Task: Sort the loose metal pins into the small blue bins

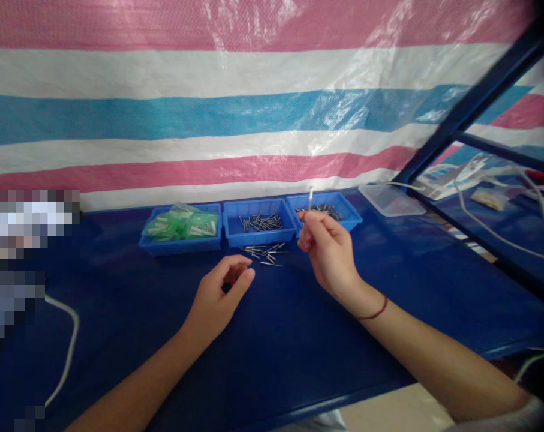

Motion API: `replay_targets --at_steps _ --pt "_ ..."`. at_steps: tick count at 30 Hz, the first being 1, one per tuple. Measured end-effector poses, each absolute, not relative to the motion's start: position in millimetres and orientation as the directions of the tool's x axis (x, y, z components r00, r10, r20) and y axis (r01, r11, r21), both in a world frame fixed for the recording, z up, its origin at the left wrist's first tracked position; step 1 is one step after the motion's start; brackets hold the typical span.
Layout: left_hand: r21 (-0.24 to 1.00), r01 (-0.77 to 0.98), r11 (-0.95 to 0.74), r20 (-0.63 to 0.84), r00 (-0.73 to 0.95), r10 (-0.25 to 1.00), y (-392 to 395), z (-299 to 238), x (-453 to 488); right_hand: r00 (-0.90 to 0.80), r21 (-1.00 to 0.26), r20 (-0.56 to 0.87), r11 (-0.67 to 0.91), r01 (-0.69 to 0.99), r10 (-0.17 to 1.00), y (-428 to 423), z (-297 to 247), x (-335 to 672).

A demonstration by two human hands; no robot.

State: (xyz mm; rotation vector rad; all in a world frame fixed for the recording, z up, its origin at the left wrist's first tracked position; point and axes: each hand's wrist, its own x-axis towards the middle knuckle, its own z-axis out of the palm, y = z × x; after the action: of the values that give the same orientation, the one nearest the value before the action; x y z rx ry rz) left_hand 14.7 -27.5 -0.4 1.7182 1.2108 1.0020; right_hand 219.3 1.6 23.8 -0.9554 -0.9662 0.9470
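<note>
My right hand (330,255) is closed in a pinch on a blind rivet (311,195), held upright in front of the right blue bin (351,219). My left hand (215,294) hovers over the table, its thumb and forefinger curved and apart with nothing visible between them. Just beyond its fingertips is a small loose pile of rivets (263,253) on the tabletop. More rivets lie in the middle blue bin (260,239), and small metal pieces are in the right one, partly hidden by my right hand.
The left blue bin (182,246) holds green and clear plastic bags. A clear plastic lid (393,201) lies at the back right, near a dark metal frame (469,102). White cables run at both sides of the blue table (289,354). A striped sheet (186,114) hangs behind.
</note>
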Motion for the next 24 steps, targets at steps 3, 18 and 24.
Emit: replay_targets --at_steps 3,18,24 --pt "0.876 0.409 -0.257 0.144 0.288 0.947 -29.4 2.9 15.0 0.364 -0.869 0.021 0.198 -0.454 0.931 15.6 33.7 238.7" --pt "0.204 0.673 -0.711 0.387 0.611 0.690 -0.5 -1.0 25.5 -0.173 -0.941 0.161 0.204 0.270 0.972 7.7 34.2 240.3" --pt "0.146 0.752 -0.643 0.374 0.560 0.740 -5.3 -7.4 25.7 -0.425 -0.214 0.143 0.447 0.869 0.894 -7.4 28.3 228.9"
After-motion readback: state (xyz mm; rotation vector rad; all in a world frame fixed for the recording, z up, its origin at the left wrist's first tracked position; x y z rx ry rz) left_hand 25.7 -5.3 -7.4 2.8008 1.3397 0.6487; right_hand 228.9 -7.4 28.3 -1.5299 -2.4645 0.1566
